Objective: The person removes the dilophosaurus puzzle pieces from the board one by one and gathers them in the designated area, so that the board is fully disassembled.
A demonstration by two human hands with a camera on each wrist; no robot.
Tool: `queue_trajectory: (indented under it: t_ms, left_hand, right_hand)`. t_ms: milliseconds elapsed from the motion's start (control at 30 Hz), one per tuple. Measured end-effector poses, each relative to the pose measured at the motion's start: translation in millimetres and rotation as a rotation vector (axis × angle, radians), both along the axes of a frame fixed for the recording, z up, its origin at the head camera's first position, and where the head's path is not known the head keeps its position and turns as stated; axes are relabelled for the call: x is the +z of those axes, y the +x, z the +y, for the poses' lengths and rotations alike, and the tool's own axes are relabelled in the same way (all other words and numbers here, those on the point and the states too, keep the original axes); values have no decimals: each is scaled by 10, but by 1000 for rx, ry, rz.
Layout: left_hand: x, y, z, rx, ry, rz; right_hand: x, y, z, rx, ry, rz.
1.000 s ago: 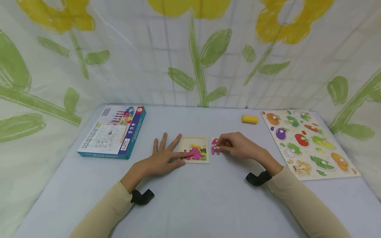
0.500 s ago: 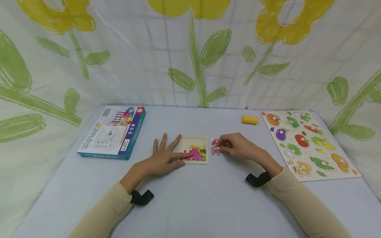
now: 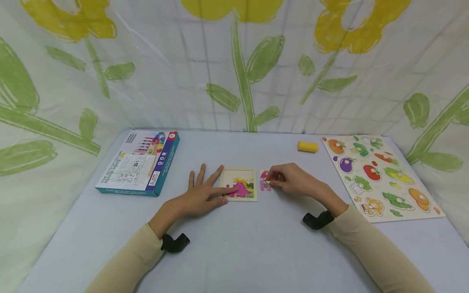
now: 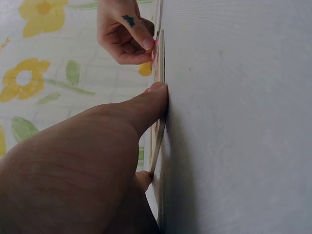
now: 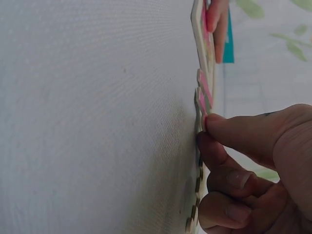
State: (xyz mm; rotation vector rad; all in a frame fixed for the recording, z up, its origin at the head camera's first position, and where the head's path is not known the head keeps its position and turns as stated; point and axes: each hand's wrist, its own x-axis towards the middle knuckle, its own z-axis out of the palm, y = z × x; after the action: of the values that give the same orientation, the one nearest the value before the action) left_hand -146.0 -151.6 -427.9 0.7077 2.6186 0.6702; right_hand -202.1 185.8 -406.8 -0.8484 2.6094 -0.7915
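Observation:
A small square wooden puzzle tray (image 3: pixel 239 173) lies mid-table, its lower part filled with a pink dinosaur picture (image 3: pixel 242 190). My left hand (image 3: pixel 198 198) is spread beside it, index finger over the picture and thumb at the tray's near left corner. Just right of the tray are pink-and-green jigsaw pieces (image 3: pixel 264 185). With thumb and index finger, my right hand (image 3: pixel 293 179) pinches a jigsaw piece (image 5: pixel 204 105) close over the table; the other fingers are curled. In the right wrist view, several more jigsaw pieces (image 5: pixel 193 214) show at table level below the fingers, partly hidden by them.
A flat box (image 3: pixel 133 162) with a teal side lies at the back left. Behind the right hand is a yellow cylinder (image 3: pixel 307 147). A vegetable peg puzzle board (image 3: pixel 381 179) takes up the right side. A flower-painted curtain (image 3: pixel 165 81) closes off the table's far edge.

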Motion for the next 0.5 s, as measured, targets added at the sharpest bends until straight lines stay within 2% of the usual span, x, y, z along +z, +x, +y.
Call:
queue_trajectory:
  t_ms: [500]
  left_hand:
    - [29, 16, 9, 10, -7, -9]
  right_hand:
    - [2, 9, 10, 12, 1, 2]
